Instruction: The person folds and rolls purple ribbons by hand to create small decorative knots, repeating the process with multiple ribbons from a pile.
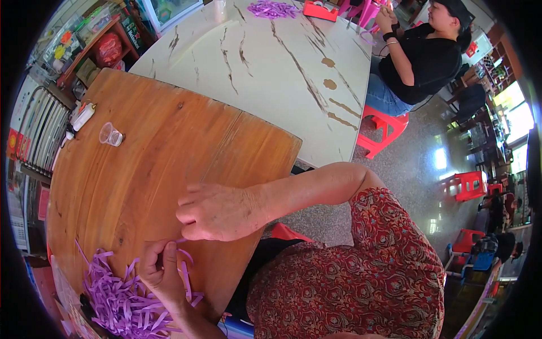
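Note:
On the near left of the wooden table a loose heap of narrow purple ribbons (124, 299) lies tangled. Beside it my left hand (162, 270) is closed, thumb and forefinger pinching a purple ribbon (186, 270) that loops down past the fingers. A short bit of purple shows between those fingertips and the underside of my right hand (220, 212). That hand is just above and to the right, back upward, fingers curled in; whatever they grip is hidden beneath them.
The wooden table (152, 147) bears a clear plastic cup (111, 134) and a white bottle (83, 115). It adjoins a white marble-patterned table (265, 73) with another purple ribbon pile (273, 9) and a red box (320, 11). A person (420, 53) sits at the far right.

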Demonstrator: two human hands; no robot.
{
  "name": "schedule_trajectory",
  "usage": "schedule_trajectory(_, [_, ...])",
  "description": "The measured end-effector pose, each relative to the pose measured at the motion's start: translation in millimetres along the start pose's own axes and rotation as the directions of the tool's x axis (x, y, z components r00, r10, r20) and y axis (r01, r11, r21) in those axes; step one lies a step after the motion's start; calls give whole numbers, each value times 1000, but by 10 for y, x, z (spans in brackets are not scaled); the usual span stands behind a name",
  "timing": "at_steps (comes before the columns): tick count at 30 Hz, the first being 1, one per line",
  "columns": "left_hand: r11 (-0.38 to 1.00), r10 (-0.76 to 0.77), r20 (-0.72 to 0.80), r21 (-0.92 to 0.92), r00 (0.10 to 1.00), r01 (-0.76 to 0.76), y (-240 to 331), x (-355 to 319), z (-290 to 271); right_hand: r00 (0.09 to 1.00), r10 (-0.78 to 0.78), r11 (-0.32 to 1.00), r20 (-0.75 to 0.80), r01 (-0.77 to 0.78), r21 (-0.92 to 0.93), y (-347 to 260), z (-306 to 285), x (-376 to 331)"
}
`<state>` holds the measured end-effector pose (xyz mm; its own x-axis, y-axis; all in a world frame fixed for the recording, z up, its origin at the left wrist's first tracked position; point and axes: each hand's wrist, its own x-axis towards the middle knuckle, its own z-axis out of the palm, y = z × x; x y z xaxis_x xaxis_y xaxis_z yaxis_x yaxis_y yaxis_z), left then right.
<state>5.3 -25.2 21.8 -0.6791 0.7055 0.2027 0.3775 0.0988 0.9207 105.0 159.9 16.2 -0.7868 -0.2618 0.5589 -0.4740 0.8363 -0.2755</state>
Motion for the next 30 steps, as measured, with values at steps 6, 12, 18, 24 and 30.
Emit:
schedule_trajectory(6, [902, -25, -18, -431, 1000, 15, -239, -52, -67, 975, 159, 274, 157, -196, 942, -6, 36, 138])
schedule_trajectory(12, [646, -137, 22, -756, 990, 106, -117, -7, 119, 866, 405, -397, 291, -120, 910, 1, 155, 134])
schedule_trajectory(18, [746, -179, -168, -666, 969, 22, -211, -20, 118, 860, 443, -285, 254, -134, 949, 13, 278, 260])
schedule_trajectory(24, [868, -240, -248, -488, 939, 93, -153, -2, -31, 785, 485, -186, 386, -338, 922, 40, 243, 241])
schedule_trajectory(30, [884, -171, -261, -466, 950, 31, -191, 21, -1, 815, 385, -219, 434, -376, 900, 145, 220, 184])
